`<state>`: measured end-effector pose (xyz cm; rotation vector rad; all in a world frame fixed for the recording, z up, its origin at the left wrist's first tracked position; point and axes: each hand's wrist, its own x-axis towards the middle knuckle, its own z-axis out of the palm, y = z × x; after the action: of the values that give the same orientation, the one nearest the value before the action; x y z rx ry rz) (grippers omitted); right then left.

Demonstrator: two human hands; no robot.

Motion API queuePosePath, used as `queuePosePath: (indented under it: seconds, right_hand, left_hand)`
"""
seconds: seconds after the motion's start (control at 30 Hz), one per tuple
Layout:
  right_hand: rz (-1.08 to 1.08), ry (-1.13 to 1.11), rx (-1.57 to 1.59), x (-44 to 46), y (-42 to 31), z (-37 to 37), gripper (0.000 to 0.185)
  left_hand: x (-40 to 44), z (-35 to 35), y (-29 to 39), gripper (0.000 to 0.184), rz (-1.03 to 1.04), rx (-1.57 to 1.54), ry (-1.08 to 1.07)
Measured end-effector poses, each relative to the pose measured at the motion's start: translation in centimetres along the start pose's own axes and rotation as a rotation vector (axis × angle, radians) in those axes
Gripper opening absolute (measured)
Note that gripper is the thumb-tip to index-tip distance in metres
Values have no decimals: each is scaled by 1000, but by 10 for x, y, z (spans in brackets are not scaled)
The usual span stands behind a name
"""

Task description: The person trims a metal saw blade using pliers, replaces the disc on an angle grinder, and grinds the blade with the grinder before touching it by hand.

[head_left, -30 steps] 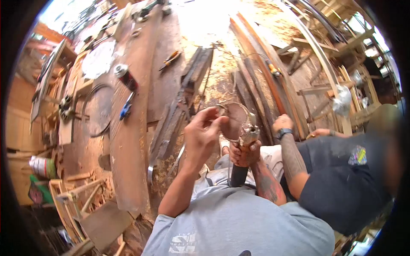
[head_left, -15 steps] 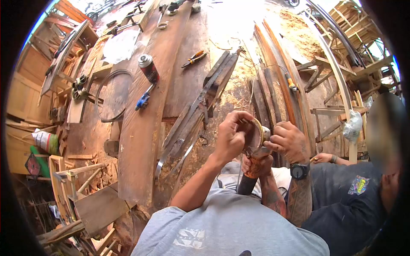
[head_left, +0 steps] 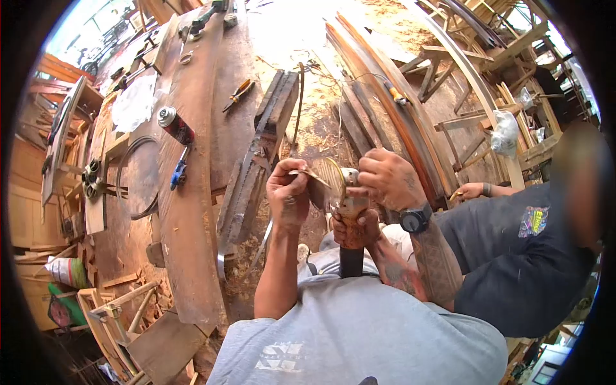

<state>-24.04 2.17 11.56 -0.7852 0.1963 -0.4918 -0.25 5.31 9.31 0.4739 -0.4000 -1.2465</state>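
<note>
My left hand (head_left: 289, 192) pinches the bent edge of a thin round abrasive sheet (head_left: 329, 174) at the head of a hand-held power tool. The sheet stands partly off the round pad, its face tilted. My right hand (head_left: 357, 228) is wrapped round the tool's body below the head. The tool's black lower end (head_left: 351, 262) points down towards my grey shirt. A co-worker's tattooed hand (head_left: 393, 179) with a black watch touches the tool's head from the right, and its fingertips are partly hidden.
Dark rough timbers (head_left: 256, 151) lie ahead, left of reddish boards (head_left: 385, 106). On a long plank (head_left: 189, 237) rest a spray can (head_left: 176, 125) and a blue-handled tool (head_left: 179, 173). Pliers (head_left: 238, 95) lie beyond. The co-worker in dark clothes (head_left: 513, 269) sits close at my right.
The co-worker's watch hand has come from the boards to the tool's head. My left hand has drawn the sheet's edge leftwards, away from the pad. My right hand keeps its grip.
</note>
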Motion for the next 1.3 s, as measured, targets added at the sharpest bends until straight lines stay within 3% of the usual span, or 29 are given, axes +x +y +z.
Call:
queuePosePath:
  seconds: [0.07, 0.13, 0.17, 0.2, 0.27, 0.33, 0.4, 0.47, 0.53, 0.57, 0.6, 0.67, 0.73, 0.77, 0.8, 0.87, 0.93, 0.97, 1.07, 1.1, 1.13, 1.17, 1.23, 1.3]
  right_hand:
    - [-11, -60, 267, 3, 38, -4, 44]
    - [-45, -90, 505, 3, 72, -9, 44]
    - [-76, -52, 565, 0, 90, -11, 43]
    - [-108, 6, 603, -5, 100, -15, 43]
    - [-176, 178, 569, -23, 94, -27, 51]
    - [-238, 224, 571, -35, 87, -24, 49]
    - [-282, 495, 384, -45, 76, -9, 51]
    - [-302, 618, 336, -44, 68, 8, 50]
    - [-246, 861, 26, -44, 61, 20, 46]
    - [-214, 853, 26, -45, 56, 25, 34]
    - [-221, 853, 36, -42, 55, 30, 34]
    - [-239, 1060, -365, -28, 56, 41, 36]
    - [-256, 1021, -310, -22, 58, 53, 33]
    - [-267, 1035, -455, -19, 56, 65, 32]
    - [-278, 1046, -601, -17, 55, 72, 32]
    - [-232, 1017, -592, -16, 58, 76, 36]
    - [-265, 942, -1163, -15, 54, 84, 41]
    - [-207, 979, -967, -12, 52, 89, 46]
    - [-139, 962, -910, -11, 49, 94, 45]
    - [-179, 914, -994, -10, 57, 89, 43]
    - [-222, 867, -1075, -8, 61, 88, 42]
    - [-198, 910, -940, -7, 61, 90, 40]
    - [-158, 978, -724, -2, 60, 96, 38]
    - [-82, 958, -734, -2, 59, 96, 38]
  left_hand:
    - [-3, -11, -3, 24, 15, -41, -10]
    - [-7, -21, -3, 29, 2, -297, -124]
    - [-12, -26, 4, 35, -33, -314, 127]
    - [-15, -31, 14, 35, -10, -397, 86]
    - [-21, -56, 26, 36, 60, -262, 11]
    - [-48, -37, 62, 35, 48, -102, -53]
    - [-66, -59, 79, 32, 135, 141, 14]
    - [-83, -54, 98, 25, 169, 108, -92]
    - [-89, -43, 121, 24, 212, 190, -160]
    - [-92, -43, 134, 24, 228, 270, -120]
    - [-94, -40, 146, 26, 250, 279, -84]
    - [-92, -48, 178, 26, 363, 533, 16]
    - [-79, -71, 211, 24, 550, 801, 361]
    - [-81, -67, 221, 23, 568, 894, 538]
    - [-79, -79, 236, 21, 589, 981, 567]
    - [-80, -103, 260, 20, 533, 1070, 637]
    - [-84, -134, 272, 20, 544, 1136, 654]
    - [-85, -152, 276, 21, 549, 1196, 667]
    - [-87, -213, 284, 22, 496, 1241, 634]
    - [-84, -207, 284, 32, 358, 1396, 724]
    - [-86, -207, 274, 47, 314, 1341, 685]
    - [-87, -207, 265, 53, 416, 1524, 606]
    - [-86, -169, 242, 62, 420, 1797, 594]
    - [-92, -99, 204, 55, 358, 1357, 483]
